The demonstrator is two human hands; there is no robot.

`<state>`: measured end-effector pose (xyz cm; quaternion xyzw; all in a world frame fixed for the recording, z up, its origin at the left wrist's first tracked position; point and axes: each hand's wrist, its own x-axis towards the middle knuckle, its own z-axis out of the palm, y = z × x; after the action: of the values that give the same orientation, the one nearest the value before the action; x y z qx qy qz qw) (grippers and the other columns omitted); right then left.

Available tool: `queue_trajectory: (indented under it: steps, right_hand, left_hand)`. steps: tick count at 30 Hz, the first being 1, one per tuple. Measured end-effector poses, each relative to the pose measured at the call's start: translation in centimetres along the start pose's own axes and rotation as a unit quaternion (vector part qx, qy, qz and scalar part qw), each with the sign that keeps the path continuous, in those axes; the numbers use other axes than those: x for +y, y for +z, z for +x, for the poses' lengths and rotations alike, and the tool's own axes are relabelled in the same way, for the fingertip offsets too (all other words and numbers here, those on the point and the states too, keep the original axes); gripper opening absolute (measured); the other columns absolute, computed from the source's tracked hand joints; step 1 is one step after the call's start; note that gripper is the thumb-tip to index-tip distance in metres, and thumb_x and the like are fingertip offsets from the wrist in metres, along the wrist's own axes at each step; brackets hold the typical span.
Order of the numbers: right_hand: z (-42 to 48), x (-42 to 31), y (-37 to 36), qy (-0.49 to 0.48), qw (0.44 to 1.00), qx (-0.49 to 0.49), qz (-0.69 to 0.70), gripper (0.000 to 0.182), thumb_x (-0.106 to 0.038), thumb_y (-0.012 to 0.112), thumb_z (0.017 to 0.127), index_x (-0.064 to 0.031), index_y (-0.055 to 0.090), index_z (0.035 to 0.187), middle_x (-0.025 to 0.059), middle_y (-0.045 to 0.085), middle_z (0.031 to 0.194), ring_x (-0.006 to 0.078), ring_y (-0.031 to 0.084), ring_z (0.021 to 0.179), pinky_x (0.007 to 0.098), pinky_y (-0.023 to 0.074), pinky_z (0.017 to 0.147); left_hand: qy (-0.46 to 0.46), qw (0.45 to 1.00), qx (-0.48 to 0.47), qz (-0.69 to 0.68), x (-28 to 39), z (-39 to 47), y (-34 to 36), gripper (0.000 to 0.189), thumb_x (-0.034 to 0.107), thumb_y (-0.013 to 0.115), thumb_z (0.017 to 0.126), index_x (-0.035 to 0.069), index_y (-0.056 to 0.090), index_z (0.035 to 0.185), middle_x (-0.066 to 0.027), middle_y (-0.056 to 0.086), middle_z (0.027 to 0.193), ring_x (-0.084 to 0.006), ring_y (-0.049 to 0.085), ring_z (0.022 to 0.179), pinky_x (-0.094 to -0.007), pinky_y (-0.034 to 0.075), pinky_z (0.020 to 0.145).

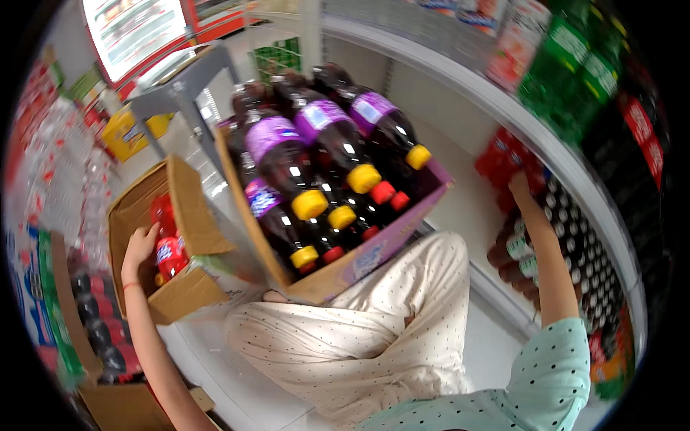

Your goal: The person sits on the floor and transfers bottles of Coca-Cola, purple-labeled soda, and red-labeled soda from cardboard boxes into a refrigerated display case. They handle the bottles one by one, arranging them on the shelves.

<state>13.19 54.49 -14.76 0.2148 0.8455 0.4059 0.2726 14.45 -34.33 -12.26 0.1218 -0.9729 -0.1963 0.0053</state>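
My left hand (141,245) reaches into an open cardboard box (202,288) on my left, its fingers against a red plastic soda bottle (171,252). On my right, my right hand (520,186) is at a group of red plastic bottles (497,156) on the bottom shelf (447,140); its fingertips are partly lost among them. Between my arms, in front of my crossed legs, a purple-and-brown carton (372,264) holds dark soda bottles (329,126). Several with purple labels and yellow caps lie tilted on top, above others with red caps.
Small dark bottles with pale caps (579,248) fill the shelf beside my right forearm. Large green bottles (563,70) stand on the shelf above. A grey stool (188,89) stands behind the carton. Wrapped bottle packs (59,156) are stacked at the left, and a lit fridge (135,32) is farther back.
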Motion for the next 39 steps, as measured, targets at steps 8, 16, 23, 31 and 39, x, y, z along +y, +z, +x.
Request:
queue_trajectory:
  steps: [8, 16, 23, 31, 39]
  right_hand:
    - [-1.4, -3.6, -4.6, -0.215, 0.970, -0.020, -0.115, 0.040, -0.034, 0.076, 0.044, -0.0120, 0.071, 0.077, 0.0063, 0.067, 0.082, 0.0221, 0.064, 0.084, 0.0354, 0.0455, 0.077]
    - [-22.4, -4.9, -11.9, -0.405, 0.881, -0.016, -0.244, 0.046, -0.040, 0.075, 0.042, -0.0142, 0.071, 0.079, 0.0049, 0.068, 0.079, 0.0228, 0.065, 0.080, 0.0360, 0.0471, 0.071]
    - [-30.8, -6.1, -13.0, -0.758, 0.630, 0.000, 0.170, 0.051, -0.036, 0.072, 0.058, -0.0102, 0.062, 0.100, 0.0105, 0.065, 0.080, 0.0301, 0.063, 0.077, 0.0384, 0.0485, 0.070]
    - [-35.0, -11.9, -7.8, -0.701, 0.377, -0.182, 0.577, 0.056, -0.018, 0.082, 0.060, 0.0002, 0.059, 0.107, 0.0059, 0.066, 0.097, 0.0148, 0.063, 0.087, 0.0287, 0.0484, 0.079]
    - [-42.6, -21.2, -4.7, -0.671, 0.308, -0.193, 0.647, 0.066, -0.017, 0.060, 0.087, 0.0030, 0.022, 0.138, 0.0150, 0.046, 0.128, 0.0158, 0.048, 0.112, 0.0306, 0.0426, 0.091]
  left_hand:
    - [-0.037, 0.998, -0.005, 0.041, 1.4, -1.3, -0.9, 0.057, 0.049, 0.047, 0.087, -0.005, 0.065, 0.095, -0.0282, 0.063, 0.096, -0.0384, 0.062, 0.093, -0.0425, 0.048, 0.082]
    - [-0.098, 0.994, -0.041, -0.003, 4.2, -1.7, -1.0, 0.052, 0.045, 0.050, 0.087, -0.005, 0.060, 0.099, -0.0228, 0.065, 0.091, -0.0292, 0.066, 0.072, -0.0360, 0.052, 0.061]
    - [0.114, 0.886, 0.233, -0.384, 3.8, -5.0, -3.8, 0.037, 0.036, 0.052, 0.091, 0.003, 0.060, 0.104, -0.0109, 0.065, 0.100, -0.0234, 0.062, 0.089, -0.0364, 0.049, 0.078]
    - [0.355, 0.617, -0.343, -0.614, 13.4, -27.2, 6.0, 0.101, 0.046, 0.082, 0.058, -0.004, 0.037, 0.133, -0.0240, 0.049, 0.126, -0.0364, 0.048, 0.116, -0.0485, 0.037, 0.099]
    - [-0.127, 0.459, -0.251, -0.843, 21.2, -36.8, 18.3, 0.080, 0.060, 0.055, 0.075, 0.001, 0.041, 0.128, -0.0179, 0.051, 0.123, -0.0317, 0.044, 0.121, -0.0456, 0.034, 0.103]
